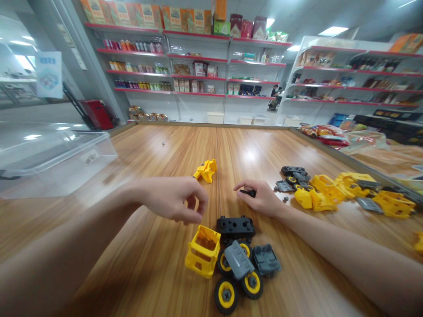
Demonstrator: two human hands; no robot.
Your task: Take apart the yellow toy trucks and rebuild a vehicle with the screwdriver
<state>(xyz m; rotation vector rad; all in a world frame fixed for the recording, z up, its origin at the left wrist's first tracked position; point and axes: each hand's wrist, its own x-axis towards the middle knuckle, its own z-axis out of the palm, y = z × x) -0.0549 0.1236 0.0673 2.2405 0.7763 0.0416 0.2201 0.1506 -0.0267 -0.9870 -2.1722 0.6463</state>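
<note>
A: Hands first, quick.
B: Left hand (178,200) is loosely curled, thumb near the fingertips; can't see whether anything tiny is pinched there. Right hand (262,201) is half closed around a small black piece (250,193), index finger reaching forward.
A: Right in front?
B: Black base (236,226) between and just below the hands. Nearer the person: yellow cab (203,254), four wheels (226,295) with a grey plate (238,259) lying over some of them, and a grey seat piece (266,259) at their right.
A: Progress?
B: Early, I'd judge — cab, plate and seat piece all sit off the base, and the wheels look loose. Nothing visibly finished.
A: Farther out?
B: Yellow part (208,171) beyond the left hand, a pile of yellow parts (325,191) on the right — those look unassembled too. Clear bin (89,155) at far left, shelves (198,56) behind the table (251,140).
</note>
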